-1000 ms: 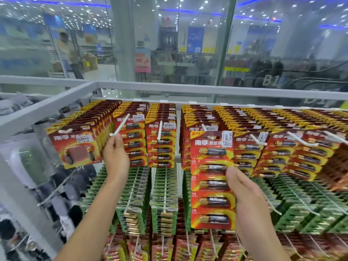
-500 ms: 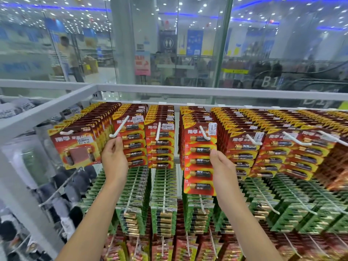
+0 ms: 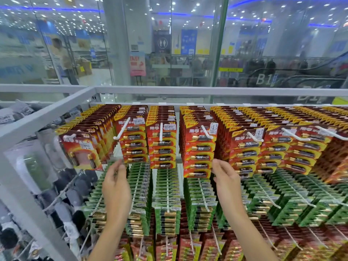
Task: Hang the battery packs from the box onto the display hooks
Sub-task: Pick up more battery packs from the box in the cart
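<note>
Hanging from a white hook (image 3: pixel 207 133), the red pack (image 3: pixel 199 149) sat at the front of its column in the top row. It was a tall card with batteries blistered one above another, a yellow flame print, and a price sticker at the upper right. It looked light and fairly stiff, though so long a card would likely flex and swing. It was best taken by the card edges near the top hole, not by the plastic bubbles. The right hand (image 3: pixel 226 182) hovered just beside its lower right edge, fingers loose and holding nothing; whether they touched it could not be told. The left hand (image 3: pixel 115 185) was equally slack and empty below the neighbouring column. No box showed.
</note>
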`<state>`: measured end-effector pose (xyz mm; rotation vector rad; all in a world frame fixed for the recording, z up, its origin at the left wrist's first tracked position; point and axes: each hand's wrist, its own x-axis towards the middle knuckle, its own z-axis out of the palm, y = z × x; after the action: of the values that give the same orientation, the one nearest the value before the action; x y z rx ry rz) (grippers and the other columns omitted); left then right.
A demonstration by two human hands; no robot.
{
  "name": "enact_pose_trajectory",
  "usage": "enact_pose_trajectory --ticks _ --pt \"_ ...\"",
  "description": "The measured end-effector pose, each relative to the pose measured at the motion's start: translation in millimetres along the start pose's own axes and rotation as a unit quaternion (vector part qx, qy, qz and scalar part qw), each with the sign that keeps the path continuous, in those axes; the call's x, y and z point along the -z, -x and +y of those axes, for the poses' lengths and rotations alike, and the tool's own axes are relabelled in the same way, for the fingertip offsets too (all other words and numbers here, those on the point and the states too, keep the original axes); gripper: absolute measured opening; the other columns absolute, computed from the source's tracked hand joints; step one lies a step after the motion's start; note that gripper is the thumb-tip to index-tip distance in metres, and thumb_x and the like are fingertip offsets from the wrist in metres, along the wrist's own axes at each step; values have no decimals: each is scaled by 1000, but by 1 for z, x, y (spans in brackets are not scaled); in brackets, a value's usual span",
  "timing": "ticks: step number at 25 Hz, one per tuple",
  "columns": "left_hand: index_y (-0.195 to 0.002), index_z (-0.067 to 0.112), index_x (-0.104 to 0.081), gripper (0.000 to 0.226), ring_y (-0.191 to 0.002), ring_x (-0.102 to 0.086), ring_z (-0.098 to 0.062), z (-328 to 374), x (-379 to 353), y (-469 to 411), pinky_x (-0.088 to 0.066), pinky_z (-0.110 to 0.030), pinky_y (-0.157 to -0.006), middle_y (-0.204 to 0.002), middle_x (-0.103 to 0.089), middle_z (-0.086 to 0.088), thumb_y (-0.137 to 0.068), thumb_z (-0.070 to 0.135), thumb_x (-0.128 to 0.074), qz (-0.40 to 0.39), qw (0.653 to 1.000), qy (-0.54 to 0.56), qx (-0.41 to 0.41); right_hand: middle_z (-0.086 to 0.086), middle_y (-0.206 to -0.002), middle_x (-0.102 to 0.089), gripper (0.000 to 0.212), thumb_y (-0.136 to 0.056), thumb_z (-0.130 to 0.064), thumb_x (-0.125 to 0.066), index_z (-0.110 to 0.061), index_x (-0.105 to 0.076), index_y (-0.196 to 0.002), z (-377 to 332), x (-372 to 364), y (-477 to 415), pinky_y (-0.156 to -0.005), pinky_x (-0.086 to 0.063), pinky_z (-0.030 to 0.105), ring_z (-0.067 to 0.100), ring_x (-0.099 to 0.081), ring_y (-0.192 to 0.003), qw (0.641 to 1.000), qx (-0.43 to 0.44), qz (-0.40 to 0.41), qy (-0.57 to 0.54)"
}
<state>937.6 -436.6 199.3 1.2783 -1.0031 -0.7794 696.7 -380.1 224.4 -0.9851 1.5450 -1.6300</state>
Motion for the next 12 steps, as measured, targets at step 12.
enact_pose_trajectory --ticks 12 --pt "-115 34 -72 33 -121 -61 -15 -36 -4 142 -44 -47 -112 -128 -68 12 -92 51 -58 -177 974 37 138 -22 -123 -65 31 -103 -48 -54 -32 -67 -125 70 87 95 -83 -41 11 -11 -56 -110 985 -112 112 62"
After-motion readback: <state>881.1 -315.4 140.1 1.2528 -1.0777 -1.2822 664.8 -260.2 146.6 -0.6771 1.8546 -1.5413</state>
